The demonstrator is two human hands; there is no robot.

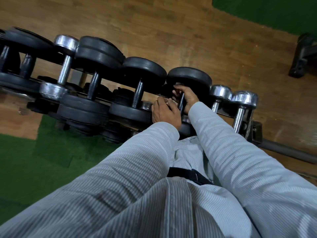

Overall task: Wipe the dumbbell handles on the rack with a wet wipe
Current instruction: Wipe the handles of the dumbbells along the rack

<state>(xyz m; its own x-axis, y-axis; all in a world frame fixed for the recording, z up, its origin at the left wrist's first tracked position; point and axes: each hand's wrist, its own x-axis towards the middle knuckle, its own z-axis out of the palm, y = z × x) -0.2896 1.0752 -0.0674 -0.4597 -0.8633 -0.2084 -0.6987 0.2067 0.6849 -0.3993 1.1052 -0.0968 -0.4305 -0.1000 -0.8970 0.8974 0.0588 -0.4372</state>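
Wood-plank floor (171,31) runs behind the dumbbell rack (253,133), with green matting (34,152) on the near side and another green patch (274,12) at the far right. Right hand (186,98) curls round the dark handle (181,103) of a black dumbbell (188,77), left hand (165,113) just beside it with fingers bent at the same handle; any wipe is hidden, so its grip cannot be told. Black dumbbells crowd left of the grip, chrome dumbbells (243,100) sit close on its right, with open floor beyond.

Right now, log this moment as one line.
right hand grips black dumbbell handle | left hand beside it | wet wipe not visible | rack
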